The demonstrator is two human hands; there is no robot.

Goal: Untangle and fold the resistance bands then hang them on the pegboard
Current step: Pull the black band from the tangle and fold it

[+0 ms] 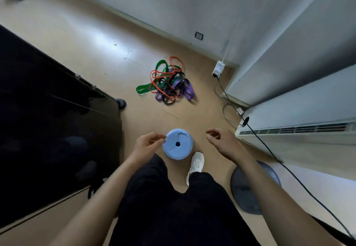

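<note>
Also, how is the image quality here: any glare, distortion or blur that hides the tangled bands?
In the head view, wide-angle distortion bends the wall and the white unit near the edges; a pale glare patch lies on the floor left of the resistance bands; the bands are evenly lit and their colours separate clearly; the black surface at left shows almost no detail.

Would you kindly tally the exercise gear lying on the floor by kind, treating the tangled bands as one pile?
Tangled pile of resistance bands: 1
Blue weight plate: 1
Dark round disc: 1
Total: 3
</note>
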